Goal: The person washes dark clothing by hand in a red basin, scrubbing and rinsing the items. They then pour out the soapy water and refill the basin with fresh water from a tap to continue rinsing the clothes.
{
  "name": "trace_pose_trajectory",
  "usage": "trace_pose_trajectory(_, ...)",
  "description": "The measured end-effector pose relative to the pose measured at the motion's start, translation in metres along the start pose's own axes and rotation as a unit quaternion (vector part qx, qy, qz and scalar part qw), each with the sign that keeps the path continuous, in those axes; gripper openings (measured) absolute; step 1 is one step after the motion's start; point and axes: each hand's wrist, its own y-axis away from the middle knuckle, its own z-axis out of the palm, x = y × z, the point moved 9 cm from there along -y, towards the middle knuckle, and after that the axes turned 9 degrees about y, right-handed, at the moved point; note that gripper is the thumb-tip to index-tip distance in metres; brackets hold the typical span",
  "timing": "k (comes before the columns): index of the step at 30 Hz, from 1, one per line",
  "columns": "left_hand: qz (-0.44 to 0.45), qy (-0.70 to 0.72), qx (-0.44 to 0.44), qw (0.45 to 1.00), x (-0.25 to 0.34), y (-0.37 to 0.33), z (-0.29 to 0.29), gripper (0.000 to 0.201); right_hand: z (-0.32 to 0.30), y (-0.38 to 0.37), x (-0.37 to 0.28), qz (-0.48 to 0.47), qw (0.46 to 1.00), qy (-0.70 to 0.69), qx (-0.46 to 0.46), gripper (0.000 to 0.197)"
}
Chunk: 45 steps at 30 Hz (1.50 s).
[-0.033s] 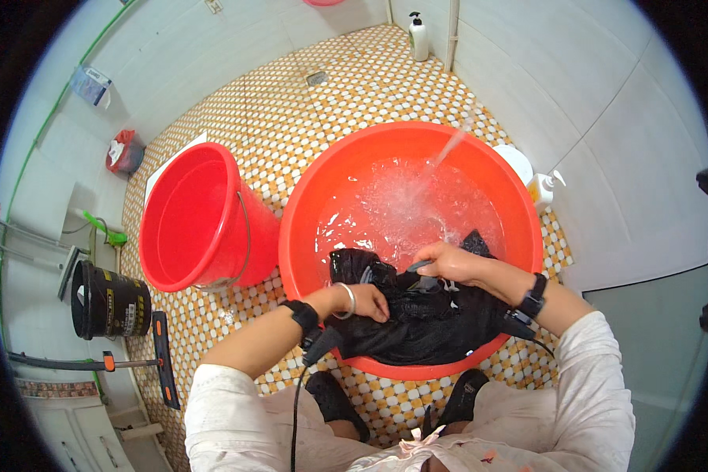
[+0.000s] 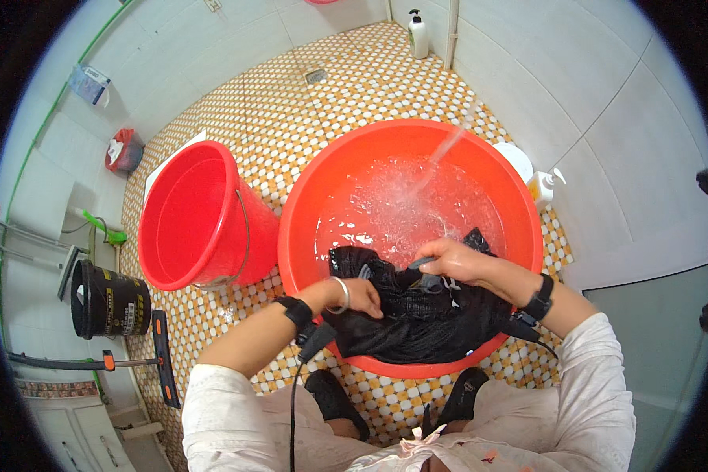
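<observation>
A large red basin [image 2: 299, 189] stands in front of me with water [image 2: 385, 197] in it, and a thin stream [image 2: 448, 147] pours in from the upper right. Over its near side lies a wet black garment [image 2: 425, 334] with a gathered, waistband-like strip and grey pieces. My right hand [image 2: 452, 261] pinches a grey edge [image 2: 422, 263] of the garment near the water. Lower and to the left, my left hand [image 2: 360, 296] grips a fold of the black fabric with curled fingers. The fingertips are partly hidden.
A red bucket [image 2: 248, 244] stands left of the basin. Beyond it are a black pail [image 2: 114, 303] and a squeegee mop [image 2: 164, 358]. Pump bottles [image 2: 541, 191] stand right of the basin, and another bottle [image 2: 418, 38] at the far wall. Tiled floor [image 2: 267, 102] surrounds everything.
My left hand has shifted slightly left and up with the fabric. My right hand stays nearly in place on the grey edge.
</observation>
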Motion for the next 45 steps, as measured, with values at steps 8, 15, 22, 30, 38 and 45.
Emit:
trace_pose_trajectory(8,0.165,-0.131,0.261,0.942,0.082,0.045,-0.070,0.118,-0.051,0.094,-0.175,-0.211,0.956,-0.178,0.098,0.011)
trace_pose_trajectory(15,0.386,0.232,0.301,0.840,0.187,0.064,-0.095,0.052,-0.089,0.108,-0.245,-0.334,0.927,-0.055,0.163,0.016)
trace_pose_trajectory(22,0.064,0.400,0.378,0.833,0.019,-0.038,-0.098,0.039,-0.168,0.113,-0.197,-0.081,0.811,0.457,0.356,0.047)
trace_pose_trajectory(30,-0.084,0.544,0.398,0.734,-0.067,-0.060,-0.118,0.034,-0.349,0.348,-0.344,-0.197,0.481,0.343,0.783,0.057)
trace_pose_trajectory(38,-0.062,0.501,0.387,0.772,-0.078,-0.079,-0.128,0.045,-0.423,0.381,-0.501,-0.217,0.621,0.276,0.700,0.083)
trace_pose_trajectory(45,0.004,0.480,0.278,0.832,-0.066,-0.080,-0.120,0.030,-0.433,0.333,-0.503,-0.123,0.565,0.362,0.732,0.071)
